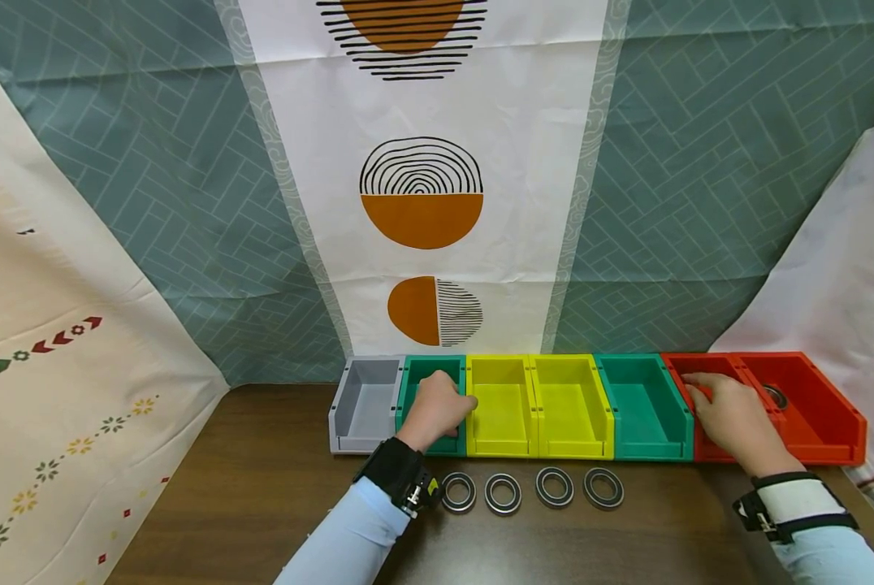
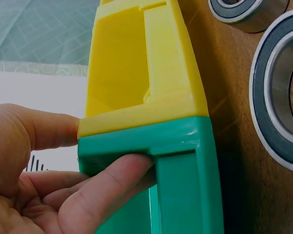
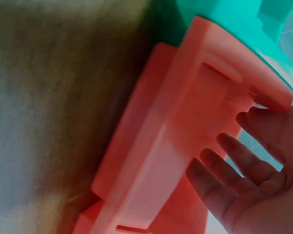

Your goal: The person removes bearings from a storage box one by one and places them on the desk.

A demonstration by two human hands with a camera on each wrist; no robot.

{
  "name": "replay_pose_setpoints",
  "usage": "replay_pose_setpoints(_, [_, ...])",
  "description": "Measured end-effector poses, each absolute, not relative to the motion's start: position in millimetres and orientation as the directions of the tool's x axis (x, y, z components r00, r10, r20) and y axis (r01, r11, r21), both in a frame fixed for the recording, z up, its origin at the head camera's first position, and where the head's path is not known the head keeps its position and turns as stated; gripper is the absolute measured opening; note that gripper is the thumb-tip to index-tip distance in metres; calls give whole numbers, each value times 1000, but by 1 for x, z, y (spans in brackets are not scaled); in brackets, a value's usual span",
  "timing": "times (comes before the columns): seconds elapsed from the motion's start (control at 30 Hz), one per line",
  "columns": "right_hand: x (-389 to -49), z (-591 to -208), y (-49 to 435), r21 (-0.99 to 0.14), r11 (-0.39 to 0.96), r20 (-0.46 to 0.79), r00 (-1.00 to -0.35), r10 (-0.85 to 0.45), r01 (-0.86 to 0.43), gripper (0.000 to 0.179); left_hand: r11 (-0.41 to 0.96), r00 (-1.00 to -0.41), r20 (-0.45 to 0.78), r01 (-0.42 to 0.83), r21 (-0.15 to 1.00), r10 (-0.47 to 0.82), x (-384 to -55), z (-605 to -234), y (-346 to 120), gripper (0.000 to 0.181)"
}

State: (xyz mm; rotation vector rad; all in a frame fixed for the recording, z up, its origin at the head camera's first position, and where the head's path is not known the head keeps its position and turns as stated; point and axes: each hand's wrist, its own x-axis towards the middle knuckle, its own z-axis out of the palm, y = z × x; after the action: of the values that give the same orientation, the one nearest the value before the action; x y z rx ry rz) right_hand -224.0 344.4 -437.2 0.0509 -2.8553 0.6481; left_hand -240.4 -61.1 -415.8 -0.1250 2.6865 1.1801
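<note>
My left hand [image 1: 435, 413] is at the left green bin [image 1: 453, 447]. In the left wrist view its fingers reach inside that bin while the thumb lies on the other side, by the yellow bin [image 2: 119, 73], so the adjoining side walls sit pinched between them. Over the narrower red bin [image 1: 711, 443], my right hand [image 1: 737, 418] has its fingers loosely spread. The right wrist view shows those fingers apart, above the red bin's interior, with nothing held. Several ball bearings [image 1: 503, 494] lie flat on the table in front of the bins.
The bins stand side by side along the cloth backdrop [image 1: 422, 317]: a grey bin [image 1: 367, 406] at the left end, a second green bin [image 1: 643, 406] right of centre. A bearing [image 1: 776, 396] sits in the rightmost red bin [image 1: 824, 422]. Brown wooden table [image 1: 225, 487] extends in front.
</note>
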Motion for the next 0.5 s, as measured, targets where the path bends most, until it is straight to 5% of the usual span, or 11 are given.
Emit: replay_pose_setpoints(0.5, [-228, -450, 364, -389, 921, -39, -999, -35, -17, 63, 677, -976, -219, -167, 717, -10, -241, -417, -61, 42])
